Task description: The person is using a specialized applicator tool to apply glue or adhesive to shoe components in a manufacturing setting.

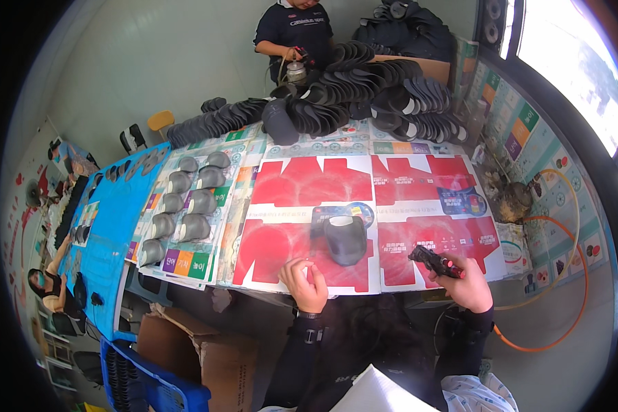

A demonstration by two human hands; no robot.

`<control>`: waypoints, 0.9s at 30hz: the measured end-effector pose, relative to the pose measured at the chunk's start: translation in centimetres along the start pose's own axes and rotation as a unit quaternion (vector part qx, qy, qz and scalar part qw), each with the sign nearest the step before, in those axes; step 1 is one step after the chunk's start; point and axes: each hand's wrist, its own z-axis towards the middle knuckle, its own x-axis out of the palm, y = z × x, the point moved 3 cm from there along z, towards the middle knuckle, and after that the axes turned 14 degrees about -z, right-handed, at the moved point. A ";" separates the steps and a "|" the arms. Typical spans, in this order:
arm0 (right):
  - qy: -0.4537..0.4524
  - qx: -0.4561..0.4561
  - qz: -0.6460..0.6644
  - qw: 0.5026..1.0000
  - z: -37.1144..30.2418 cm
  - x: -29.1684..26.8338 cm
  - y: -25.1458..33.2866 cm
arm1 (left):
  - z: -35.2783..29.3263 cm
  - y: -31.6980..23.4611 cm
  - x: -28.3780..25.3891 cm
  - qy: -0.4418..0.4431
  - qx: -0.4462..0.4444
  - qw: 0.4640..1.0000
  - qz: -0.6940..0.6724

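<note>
My right hand (470, 285) is wrapped around the grip of a small black-and-red spray gun (435, 262), its nozzle pointing left over the table's front edge. A dark, curved, rounded pad (347, 240) lies in front of me on red-and-white printed sheets (275, 240). To the left of this pad, at the near edge of the sheets, my left hand (304, 285) is loosely curled with the thumb apart. Nothing shows in it, and it does not touch the pad.
Grey curved pads (196, 226) sit in two columns on the left. Stacks of dark pads (350, 86) line the back, where a co-worker (295, 34) stands. An orange hose (578, 302) loops at the right. Below are a cardboard box (230, 364) and blue crate (178, 391).
</note>
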 end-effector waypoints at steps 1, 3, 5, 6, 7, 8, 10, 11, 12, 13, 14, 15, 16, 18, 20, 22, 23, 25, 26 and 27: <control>0.002 0.001 -0.003 1.000 0.0 0.0 0.1 | 0.0 0.1 0.0 0.004 -0.011 1.000 0.000; 0.004 0.002 -0.007 1.000 0.0 0.0 0.3 | 0.0 0.0 0.0 -0.001 -0.004 1.000 -0.004; 0.004 -0.003 -0.006 1.000 0.0 0.0 0.6 | 0.0 0.1 -0.1 -0.003 -0.006 1.000 -0.005; 0.005 -0.004 -0.007 1.000 0.0 0.0 0.7 | 0.0 0.1 -0.1 -0.003 -0.006 1.000 -0.008; 0.008 -0.003 -0.008 1.000 0.0 0.0 0.8 | -0.1 0.2 -0.1 0.001 -0.016 1.000 -0.007; 0.011 -0.002 -0.010 1.000 0.0 0.0 0.9 | -0.1 0.2 -0.2 -0.004 -0.006 1.000 -0.010; 0.011 0.001 -0.005 1.000 -0.1 0.0 1.1 | -0.1 0.3 -0.1 0.001 -0.018 1.000 -0.008; 0.011 0.005 0.000 1.000 -0.1 0.1 1.1 | -0.1 0.2 -0.2 -0.005 -0.008 1.000 -0.009; 0.012 0.004 -0.002 1.000 0.0 0.1 1.1 | -0.1 0.3 -0.2 -0.004 -0.010 1.000 -0.009; 0.013 -0.001 0.001 1.000 0.0 0.1 1.1 | -0.1 0.3 -0.2 0.001 -0.020 1.000 -0.008; 0.015 -0.005 0.004 1.000 0.0 0.2 1.1 | -0.1 0.3 -0.2 -0.005 -0.014 1.000 -0.007; 0.017 -0.008 0.003 1.000 0.1 0.2 1.1 | -0.1 0.4 -0.2 -0.004 -0.013 1.000 -0.009; 0.014 -0.012 0.006 1.000 0.1 0.2 1.0 | -0.1 0.5 -0.2 0.000 -0.022 1.000 -0.009; 0.013 -0.020 0.007 1.000 0.2 0.3 1.0 | -0.1 0.5 -0.3 -0.007 -0.010 1.000 -0.009; 0.039 0.005 -0.002 0.999 0.3 0.4 0.8 | -0.1 0.6 -0.4 -0.011 -0.008 1.000 -0.007; 0.044 0.001 -0.004 0.999 0.3 0.4 0.8 | 0.0 0.7 -0.4 -0.004 -0.015 1.000 -0.005; 0.041 0.002 -0.007 0.999 0.3 0.4 0.8 | 0.0 0.6 -0.4 -0.009 -0.008 1.000 -0.006; 0.048 0.008 -0.007 0.999 0.3 0.5 0.8 | 0.0 0.7 -0.4 -0.004 -0.020 1.000 -0.008; 0.046 0.005 -0.008 0.999 0.3 0.5 0.7 | 0.0 0.6 -0.5 -0.009 -0.011 1.000 -0.009; 0.051 0.012 -0.008 0.999 0.3 0.5 0.7 | 0.0 0.6 -0.5 -0.008 -0.016 1.000 -0.015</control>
